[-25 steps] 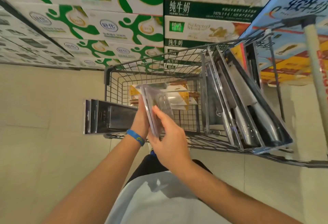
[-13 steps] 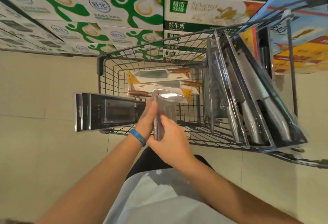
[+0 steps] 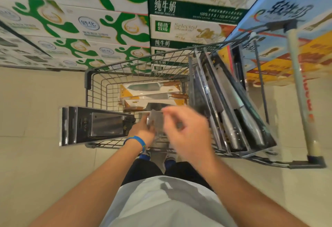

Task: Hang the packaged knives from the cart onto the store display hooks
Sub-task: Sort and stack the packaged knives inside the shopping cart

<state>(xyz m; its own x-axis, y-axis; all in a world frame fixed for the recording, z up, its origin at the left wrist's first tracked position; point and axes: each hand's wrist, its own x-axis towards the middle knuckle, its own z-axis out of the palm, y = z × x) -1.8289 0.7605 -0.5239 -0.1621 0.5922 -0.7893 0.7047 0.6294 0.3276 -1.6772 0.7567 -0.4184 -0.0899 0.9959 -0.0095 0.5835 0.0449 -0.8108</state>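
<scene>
1. Many stacked milk boxes (image 3: 107,25) fill the far wall.
2. One wire cart (image 3: 88,83) stands on the floor, near the person.
3. Several tall knife packs (image 3: 233,104) lean upright along the cart's right side.
4. One black knife pack (image 3: 100,126) lies across the cart's left rim and sticks out to the left.
5. A few yellow-and-white knife packs (image 3: 152,90) lie flat in the cart's far end.
6. The right grip (image 3: 188,129) is blurred, its fingers curled, over the cart's near end. Whether it grasps anything cannot be told.
7. The left grip (image 3: 143,130), with a blue wristband (image 3: 137,139), clasps a clear knife pack (image 3: 156,120) over the cart's near end.
</scene>
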